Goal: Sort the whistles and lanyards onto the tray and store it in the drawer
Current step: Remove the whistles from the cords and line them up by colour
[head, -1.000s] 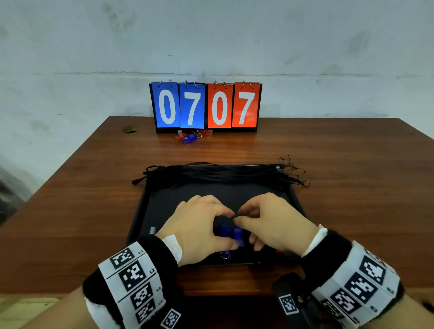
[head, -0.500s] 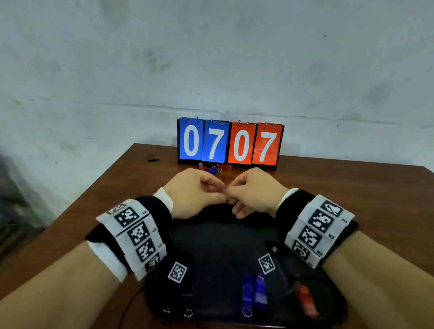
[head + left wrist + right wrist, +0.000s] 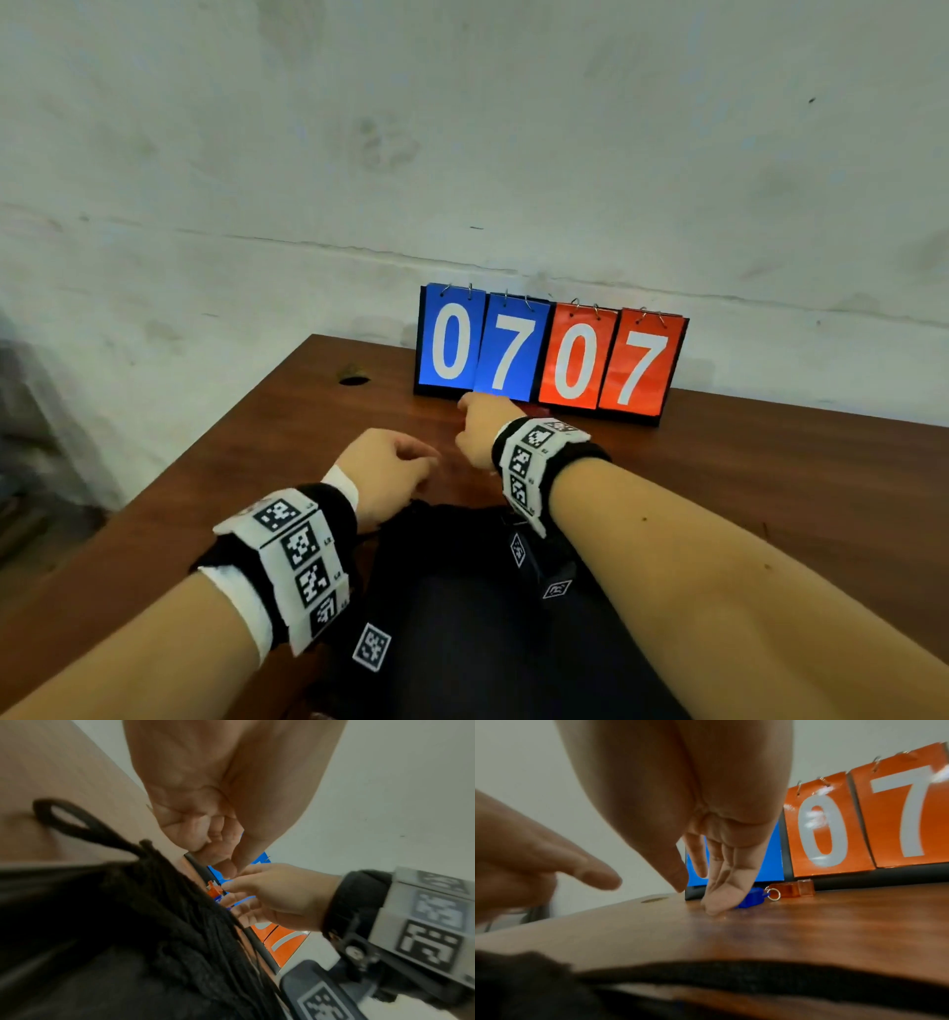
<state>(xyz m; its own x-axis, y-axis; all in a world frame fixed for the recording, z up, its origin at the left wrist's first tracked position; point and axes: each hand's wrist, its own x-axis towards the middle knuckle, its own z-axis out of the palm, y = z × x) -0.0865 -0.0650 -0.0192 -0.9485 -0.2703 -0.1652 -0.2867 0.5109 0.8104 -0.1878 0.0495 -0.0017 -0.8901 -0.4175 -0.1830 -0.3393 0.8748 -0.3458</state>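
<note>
A blue whistle and an orange whistle with a small ring lie on the wooden table at the foot of the scoreboard. My right hand reaches down to them. Its straight fingertips are on the table against the blue whistle, with the thumb held apart. In the head view the right hand hides both whistles. My left hand hovers, loosely curled and holding nothing, just beyond the bundle of black lanyards that lies along the far edge of the black tray.
The flip scoreboard reading 07 07 stands at the table's back edge against the wall. A round hole is in the table top to its left. Bare wood stretches to the right of the tray.
The hands, together at the tray's far edge half a second ago, have parted. The right hand has reached forward to the whistles by the scoreboard, and the left stays near the lanyards.
</note>
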